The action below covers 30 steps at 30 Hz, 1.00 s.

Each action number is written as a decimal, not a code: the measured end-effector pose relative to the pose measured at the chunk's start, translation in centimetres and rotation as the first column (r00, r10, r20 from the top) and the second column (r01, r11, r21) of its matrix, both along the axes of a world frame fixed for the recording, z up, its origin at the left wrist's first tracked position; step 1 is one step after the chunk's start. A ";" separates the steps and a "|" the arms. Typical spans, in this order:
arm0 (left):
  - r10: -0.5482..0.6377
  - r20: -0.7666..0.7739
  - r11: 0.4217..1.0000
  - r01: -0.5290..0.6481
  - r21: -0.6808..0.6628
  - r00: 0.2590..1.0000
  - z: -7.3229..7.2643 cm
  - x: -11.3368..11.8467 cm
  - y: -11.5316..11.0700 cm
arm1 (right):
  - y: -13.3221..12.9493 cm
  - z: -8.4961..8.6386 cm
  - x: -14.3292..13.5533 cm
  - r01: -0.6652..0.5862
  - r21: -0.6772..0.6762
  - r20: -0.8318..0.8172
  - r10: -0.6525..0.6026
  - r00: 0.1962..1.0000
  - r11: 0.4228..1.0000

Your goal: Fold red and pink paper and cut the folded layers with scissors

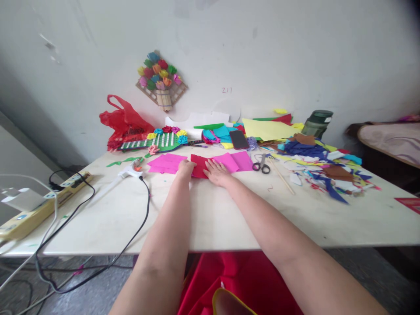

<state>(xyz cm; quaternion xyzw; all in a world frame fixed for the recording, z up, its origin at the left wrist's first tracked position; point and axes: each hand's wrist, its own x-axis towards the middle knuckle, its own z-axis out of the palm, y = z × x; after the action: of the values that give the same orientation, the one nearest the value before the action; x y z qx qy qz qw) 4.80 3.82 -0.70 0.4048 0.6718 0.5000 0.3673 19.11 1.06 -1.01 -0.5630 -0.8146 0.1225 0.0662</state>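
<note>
A red paper piece [198,171] lies on the white table between pink sheets on its left [167,162] and right [241,161]. At its left edge is my left hand [186,168], fingers pressed together on the paper's edge. My right hand [217,172] rests flat on the right part of the red paper, fingers spread, partly covering it and the pink sheet beside it. Black-handled scissors [261,165] lie to the right of the pink sheets, with thin wooden sticks [281,176] beyond them.
A glue gun [130,171] with a black cord and a power strip [49,205] are at the left. Colored scraps [337,173] and a green bottle [317,123] are at the right. Behind are a phone [239,140], a red bag [123,120] and yellow paper [267,129].
</note>
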 end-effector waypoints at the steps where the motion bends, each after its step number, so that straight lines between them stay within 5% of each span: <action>1: -0.009 0.030 1.000 0.009 -0.009 1.000 -0.1 -0.1 0.1 | 0.0 0.0 0.0 0.003 -0.002 0.002 -0.003 1.000 1.000; 19: 0.035 0.054 0.998 -0.032 -0.048 0.998 -0.3 -0.8 0.4 | 0.6 0.2 1.4 0.004 0.002 0.027 -0.004 1.000 1.000; 30: 0.032 -0.059 0.997 -0.037 -0.075 0.998 0.3 -0.8 -0.2 | 1.2 0.9 2.4 0.045 0.001 -0.217 -0.044 0.975 0.999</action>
<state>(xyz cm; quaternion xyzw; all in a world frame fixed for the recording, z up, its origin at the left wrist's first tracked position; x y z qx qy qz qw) 4.02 3.64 -0.44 0.3932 0.7074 0.4686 0.3541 21.49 2.21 -0.12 -0.5643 -0.7900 0.1792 0.1592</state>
